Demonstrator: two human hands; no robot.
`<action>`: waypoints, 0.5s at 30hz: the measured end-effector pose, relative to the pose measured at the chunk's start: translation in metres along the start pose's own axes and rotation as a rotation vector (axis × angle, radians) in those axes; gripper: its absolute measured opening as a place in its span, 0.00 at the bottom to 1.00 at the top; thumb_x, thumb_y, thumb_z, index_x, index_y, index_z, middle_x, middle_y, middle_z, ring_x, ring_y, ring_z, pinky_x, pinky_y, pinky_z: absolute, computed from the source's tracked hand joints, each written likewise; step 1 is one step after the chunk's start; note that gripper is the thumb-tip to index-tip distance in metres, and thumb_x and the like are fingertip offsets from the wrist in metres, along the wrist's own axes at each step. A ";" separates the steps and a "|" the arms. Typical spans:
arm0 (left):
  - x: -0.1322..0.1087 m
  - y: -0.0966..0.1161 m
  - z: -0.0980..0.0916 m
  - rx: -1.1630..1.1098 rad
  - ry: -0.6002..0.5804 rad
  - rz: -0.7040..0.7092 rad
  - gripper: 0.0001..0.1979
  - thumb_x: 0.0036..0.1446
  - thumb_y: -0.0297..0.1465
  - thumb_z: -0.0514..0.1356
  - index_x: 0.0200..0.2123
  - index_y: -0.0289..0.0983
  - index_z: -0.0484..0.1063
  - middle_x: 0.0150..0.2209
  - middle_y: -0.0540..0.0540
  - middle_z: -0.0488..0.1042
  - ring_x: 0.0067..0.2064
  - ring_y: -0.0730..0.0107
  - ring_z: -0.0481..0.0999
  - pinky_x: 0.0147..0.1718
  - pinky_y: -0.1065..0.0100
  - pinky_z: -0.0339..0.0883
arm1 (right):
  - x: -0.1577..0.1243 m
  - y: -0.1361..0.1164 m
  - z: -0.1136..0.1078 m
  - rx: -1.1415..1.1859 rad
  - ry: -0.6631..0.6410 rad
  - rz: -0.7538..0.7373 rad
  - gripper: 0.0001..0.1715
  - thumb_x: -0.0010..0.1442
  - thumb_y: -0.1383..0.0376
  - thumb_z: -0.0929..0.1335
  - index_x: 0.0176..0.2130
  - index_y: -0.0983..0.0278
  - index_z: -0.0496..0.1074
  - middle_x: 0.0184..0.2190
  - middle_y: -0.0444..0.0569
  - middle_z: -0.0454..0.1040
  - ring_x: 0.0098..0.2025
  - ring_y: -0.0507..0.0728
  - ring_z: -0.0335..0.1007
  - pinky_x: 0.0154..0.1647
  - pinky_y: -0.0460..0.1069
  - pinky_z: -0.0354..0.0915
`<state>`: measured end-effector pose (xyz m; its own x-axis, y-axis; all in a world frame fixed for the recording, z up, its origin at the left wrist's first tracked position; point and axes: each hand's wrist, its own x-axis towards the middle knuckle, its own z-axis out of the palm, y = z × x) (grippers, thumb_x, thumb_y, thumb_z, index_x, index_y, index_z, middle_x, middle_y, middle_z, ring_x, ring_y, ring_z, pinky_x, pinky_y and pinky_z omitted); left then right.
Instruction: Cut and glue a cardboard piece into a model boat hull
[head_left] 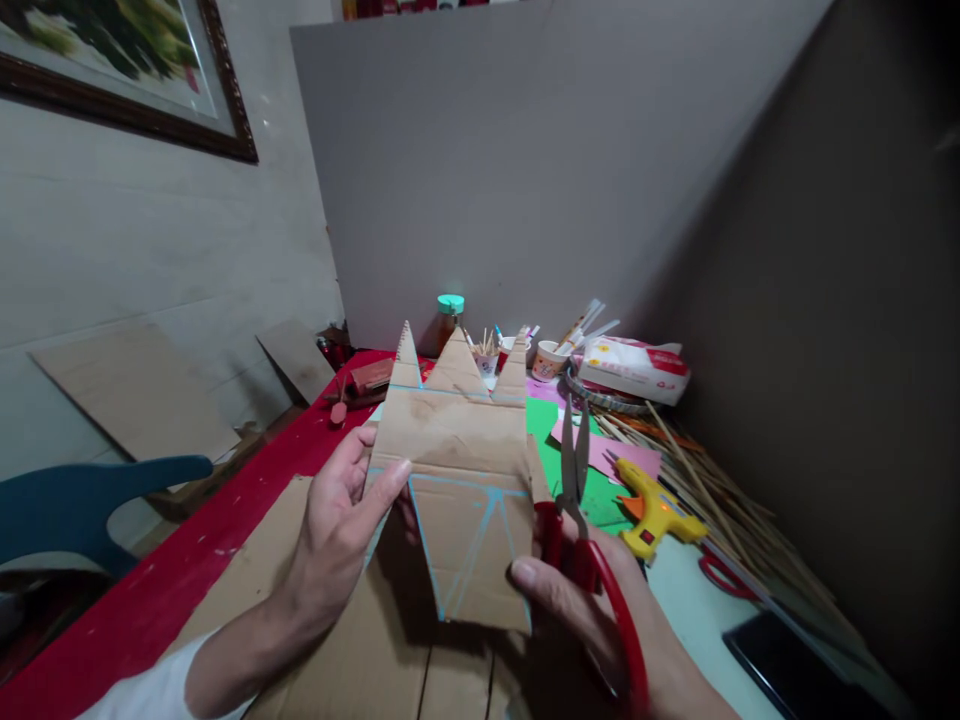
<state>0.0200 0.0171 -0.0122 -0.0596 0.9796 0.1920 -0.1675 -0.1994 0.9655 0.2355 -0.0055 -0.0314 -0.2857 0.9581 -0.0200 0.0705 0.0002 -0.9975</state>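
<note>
A cut piece of brown cardboard [457, 430] with three pointed peaks along its top and blue marker lines is held up in front of me. My left hand [345, 530] pinches its left edge, thumb on the near face. On the lower right, my right hand [585, 590] presses its thumb against the cardboard. The same hand also carries red-handled scissors [576, 465], their blades pointing up and slightly apart. Most of my right fingers are hidden behind the scissors and cardboard.
A yellow glue gun [660, 510] lies at right, near a dark phone [795, 660] and thin wooden sticks [720, 500]. Behind stand a paper cup [550, 361], a green-lidded jar [450, 305] and a tissue pack [634, 368]. A large cardboard sheet [360, 650] covers the near table.
</note>
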 end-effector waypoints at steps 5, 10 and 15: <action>-0.003 0.000 0.003 -0.070 0.039 -0.032 0.16 0.56 0.38 0.67 0.45 0.41 0.68 0.33 0.50 0.81 0.25 0.69 0.78 0.25 0.71 0.73 | -0.001 0.000 0.002 0.052 0.031 -0.044 0.28 0.55 0.43 0.72 0.29 0.62 0.62 0.20 0.41 0.64 0.21 0.50 0.60 0.23 0.45 0.58; -0.006 -0.007 0.005 -0.198 0.009 -0.149 0.18 0.55 0.39 0.68 0.48 0.40 0.75 0.38 0.47 0.82 0.26 0.72 0.76 0.23 0.74 0.67 | 0.004 0.010 -0.008 -0.032 0.168 -0.120 0.25 0.55 0.46 0.72 0.31 0.64 0.66 0.25 0.43 0.63 0.27 0.51 0.57 0.25 0.45 0.56; -0.005 -0.012 0.006 -0.104 -0.165 -0.199 0.12 0.53 0.39 0.69 0.33 0.37 0.77 0.25 0.47 0.80 0.21 0.66 0.77 0.21 0.69 0.72 | 0.006 0.018 -0.010 0.124 0.149 -0.098 0.25 0.55 0.47 0.74 0.36 0.64 0.66 0.24 0.39 0.62 0.24 0.48 0.54 0.22 0.43 0.52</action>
<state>0.0284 0.0145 -0.0241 0.1443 0.9889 0.0346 -0.2605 0.0042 0.9655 0.2444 0.0034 -0.0489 -0.1402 0.9870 0.0783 -0.0712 0.0688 -0.9951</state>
